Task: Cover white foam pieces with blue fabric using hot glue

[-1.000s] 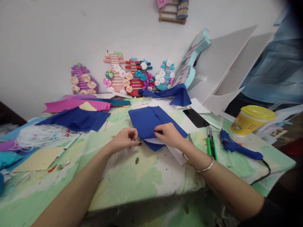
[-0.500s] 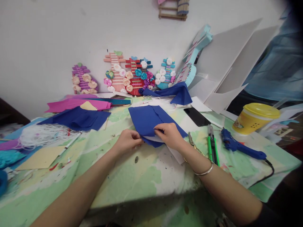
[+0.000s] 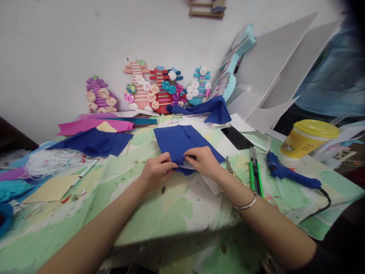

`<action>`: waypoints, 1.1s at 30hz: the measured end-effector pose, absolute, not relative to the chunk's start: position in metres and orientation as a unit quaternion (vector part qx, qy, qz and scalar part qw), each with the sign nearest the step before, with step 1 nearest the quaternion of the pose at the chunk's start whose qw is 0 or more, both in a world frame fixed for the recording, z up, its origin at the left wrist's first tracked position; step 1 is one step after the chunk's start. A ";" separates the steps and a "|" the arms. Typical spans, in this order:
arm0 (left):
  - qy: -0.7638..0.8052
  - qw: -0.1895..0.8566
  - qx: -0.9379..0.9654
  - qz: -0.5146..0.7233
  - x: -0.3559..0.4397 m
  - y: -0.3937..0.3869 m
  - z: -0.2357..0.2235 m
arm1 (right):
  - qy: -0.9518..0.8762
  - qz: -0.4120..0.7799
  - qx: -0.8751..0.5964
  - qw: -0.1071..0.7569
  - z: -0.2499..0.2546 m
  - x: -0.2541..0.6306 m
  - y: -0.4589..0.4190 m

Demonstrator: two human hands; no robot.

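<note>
A folded blue sheet [image 3: 178, 141] lies in the middle of the paint-stained table [image 3: 159, 213], over a white sheet. My left hand [image 3: 157, 171] pinches its near edge with closed fingers. My right hand [image 3: 203, 161], a bangle on the wrist, is closed on the same edge just to the right, fingertips close to the left hand's.
Scissors [image 3: 232, 172], green cutters [image 3: 254, 171] and a blue glue gun [image 3: 288, 175] lie at right, beside a yellow tub [image 3: 309, 139] and a black phone [image 3: 236, 137]. More blue [image 3: 91, 142] and pink sheets [image 3: 91, 125] lie at left. Flowered craft pieces [image 3: 159, 91] and white boards [image 3: 273, 72] lean on the wall.
My left hand has moved right from the bare table onto the blue sheet's near edge, meeting my right hand. The right hand has stayed on the edge.
</note>
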State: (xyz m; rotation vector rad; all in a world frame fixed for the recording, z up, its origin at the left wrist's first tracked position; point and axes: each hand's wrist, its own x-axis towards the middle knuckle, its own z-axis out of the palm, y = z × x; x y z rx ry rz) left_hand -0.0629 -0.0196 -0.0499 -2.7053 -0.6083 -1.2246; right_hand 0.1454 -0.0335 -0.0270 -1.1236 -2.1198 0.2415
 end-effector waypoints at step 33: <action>-0.341 -0.124 -0.813 -0.456 -0.056 -0.013 -0.054 | -0.786 0.097 -0.469 0.391 -0.007 0.162 -0.051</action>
